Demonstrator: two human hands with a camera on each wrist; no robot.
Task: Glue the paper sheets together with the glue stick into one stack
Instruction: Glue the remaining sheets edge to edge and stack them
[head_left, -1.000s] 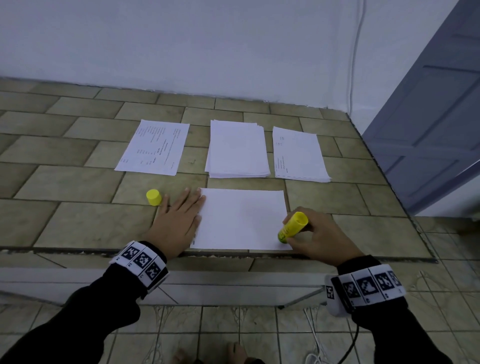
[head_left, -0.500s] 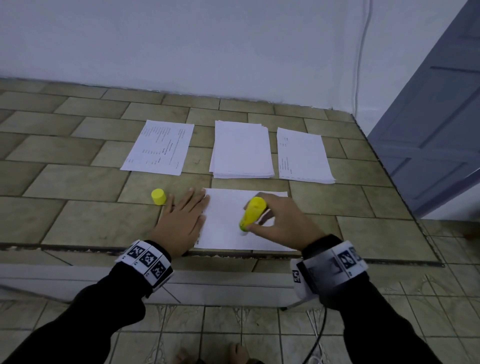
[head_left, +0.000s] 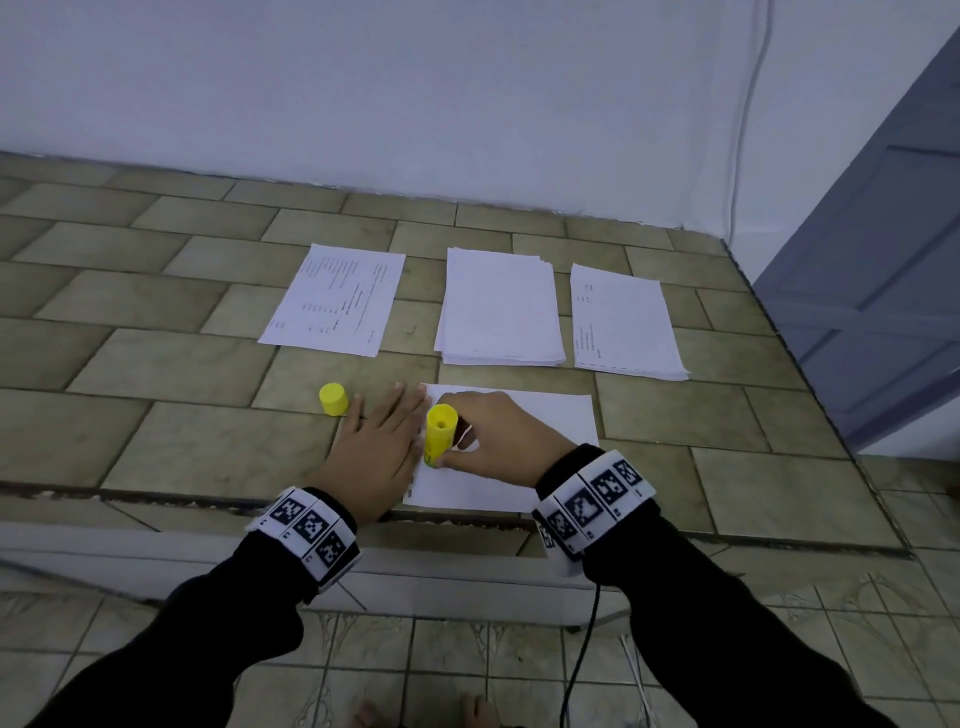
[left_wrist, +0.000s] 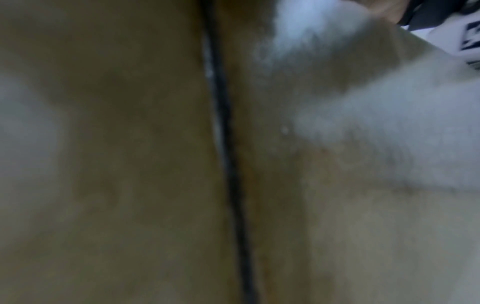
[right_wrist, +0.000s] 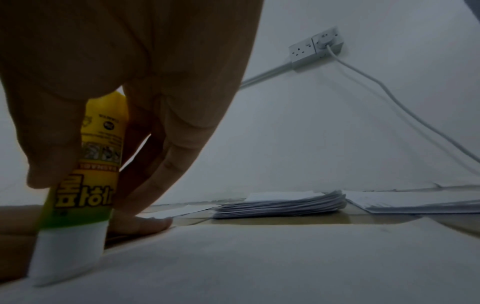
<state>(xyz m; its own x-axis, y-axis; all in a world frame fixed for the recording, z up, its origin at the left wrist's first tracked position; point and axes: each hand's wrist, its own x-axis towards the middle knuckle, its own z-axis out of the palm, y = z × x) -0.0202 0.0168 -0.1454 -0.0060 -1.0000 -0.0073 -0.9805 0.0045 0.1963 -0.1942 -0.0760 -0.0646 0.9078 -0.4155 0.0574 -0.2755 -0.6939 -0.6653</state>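
The right hand (head_left: 498, 441) has its fingers and thumb curled round the yellow plastic glue stick (head_left: 439, 435), held nearly upright with its white tip pressed on the left edge of the blank white paper sheet (head_left: 540, 441) at the near edge of the tiled bench (head_left: 156, 441). The left hand (head_left: 379, 447) lies flat, fingers straight, holding down that sheet's left edge. The yellow cap (head_left: 333, 398) stands just left of it. A white paper stack (head_left: 498, 306) lies beyond, between two printed sheets.
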